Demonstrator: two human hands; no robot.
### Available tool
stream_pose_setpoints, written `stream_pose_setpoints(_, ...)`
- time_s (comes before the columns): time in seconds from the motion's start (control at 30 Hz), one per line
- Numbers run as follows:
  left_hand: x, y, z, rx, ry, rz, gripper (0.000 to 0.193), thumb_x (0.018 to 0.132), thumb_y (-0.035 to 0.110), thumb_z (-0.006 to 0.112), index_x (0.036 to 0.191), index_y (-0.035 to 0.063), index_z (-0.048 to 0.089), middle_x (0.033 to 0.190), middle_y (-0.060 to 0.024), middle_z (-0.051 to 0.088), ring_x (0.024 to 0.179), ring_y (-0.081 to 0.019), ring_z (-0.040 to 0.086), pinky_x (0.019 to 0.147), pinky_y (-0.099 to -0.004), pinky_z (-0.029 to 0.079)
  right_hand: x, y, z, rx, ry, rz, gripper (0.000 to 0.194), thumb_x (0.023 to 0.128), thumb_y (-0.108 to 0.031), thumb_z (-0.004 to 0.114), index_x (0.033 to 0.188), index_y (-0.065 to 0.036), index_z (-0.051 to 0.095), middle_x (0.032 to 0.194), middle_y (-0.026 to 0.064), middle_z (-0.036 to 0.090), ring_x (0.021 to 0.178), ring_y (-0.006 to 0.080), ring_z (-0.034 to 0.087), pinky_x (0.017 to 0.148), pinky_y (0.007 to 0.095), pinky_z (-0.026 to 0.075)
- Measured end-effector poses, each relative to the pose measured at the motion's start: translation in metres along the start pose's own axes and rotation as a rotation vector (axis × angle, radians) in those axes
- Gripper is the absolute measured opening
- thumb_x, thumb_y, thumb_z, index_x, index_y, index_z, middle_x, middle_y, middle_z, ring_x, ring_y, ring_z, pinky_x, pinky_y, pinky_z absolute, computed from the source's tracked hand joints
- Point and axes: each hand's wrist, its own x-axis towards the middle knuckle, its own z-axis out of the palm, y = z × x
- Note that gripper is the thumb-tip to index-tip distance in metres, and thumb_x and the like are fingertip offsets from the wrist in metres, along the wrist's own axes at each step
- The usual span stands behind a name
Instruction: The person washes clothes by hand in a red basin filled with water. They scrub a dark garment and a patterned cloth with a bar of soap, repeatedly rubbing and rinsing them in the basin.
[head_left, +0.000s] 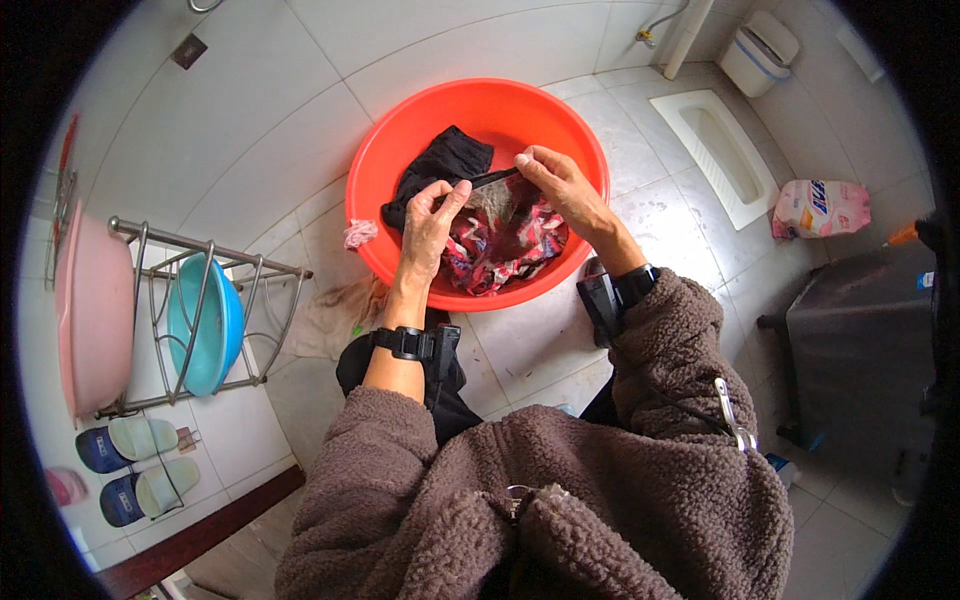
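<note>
A large red plastic basin (480, 94) stands on the tiled floor before me. Over it, my left hand (431, 229) and my right hand (562, 187) pinch the dark upper edge of a thin garment (499, 199), stretched between them. Below and behind that cloth lies a wet red, white and dark patterned cloth (502, 262); whether the two are one piece, I cannot tell. A black cloth (442, 161) is bunched in the basin's left part, beyond my left hand. The small pink cloth (361, 235) hangs on the basin's left rim.
At left, a metal rack (206, 244) holds a blue basin (206, 322), with a pink basin (97, 315) beside it. Slippers (142, 439) hang below. A squat toilet (716, 157), a pink-and-white detergent bag (821, 210) and a dark grey covered object (862, 345) are at right. A rag (330, 319) lies near the basin.
</note>
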Motion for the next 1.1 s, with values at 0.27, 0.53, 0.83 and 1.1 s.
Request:
stream_pose_setpoints(0.27, 0.003, 0.001, 0.0, 0.251, 0.274, 0.317, 0.018, 0.091, 0.025, 0.06, 0.09, 0.0091, 0.052, 0.076, 0.0046, 0.046, 0.07, -0.0053, 0.04, 0.062, -0.0212, 0.033, 0.008, 0.014, 0.02, -0.446, 0.32, -0.338, 0.025, 0.092, -0.023, 0.053, 0.09, 0.001, 0.045, 0.067, 0.0261, 0.057, 0.071, 0.0467, 0.057, 0.06, 0.0497, 0.043)
stream_pose_setpoints(0.53, 0.005, -0.005, 0.012, 0.044, 0.405, 0.125, 0.023, 0.093, 0.027, 0.056, 0.096, 0.0047, 0.052, 0.079, 0.0033, 0.046, 0.068, -0.0069, 0.04, 0.062, -0.0238, 0.037, 0.008, 0.01, 0.039, -0.284, 0.468, -0.234, 0.024, 0.094, -0.023, 0.051, 0.094, 0.0, 0.046, 0.069, 0.0211, 0.057, 0.067, 0.0359, 0.059, 0.061, 0.0407, 0.045)
stream_pose_setpoints(0.83, 0.004, -0.015, 0.004, 0.636, 0.437, 0.245, 0.029, 0.09, 0.028, 0.057, 0.09, -0.0013, 0.058, 0.072, -0.0138, 0.061, 0.062, -0.0259, 0.059, 0.062, -0.0369, 0.046, 0.017, 0.028, 0.035, -0.263, 0.532, -0.359, 0.016, 0.093, -0.017, 0.049, 0.097, -0.001, 0.051, 0.077, 0.0223, 0.06, 0.073, 0.0396, 0.061, 0.064, 0.0425, 0.046)
stream_pose_setpoints(1.1, 0.004, -0.039, 0.021, -0.281, 0.471, -0.035, 0.026, 0.091, 0.027, 0.052, 0.085, 0.0027, 0.051, 0.082, -0.0025, 0.051, 0.07, -0.017, 0.05, 0.065, -0.0309, 0.043, -0.013, 0.003, 0.079, -0.766, 0.264, -0.427, 0.031, 0.088, -0.034, 0.052, 0.074, -0.007, 0.058, 0.061, 0.0195, 0.057, 0.062, 0.0344, 0.061, 0.054, 0.044, 0.047)
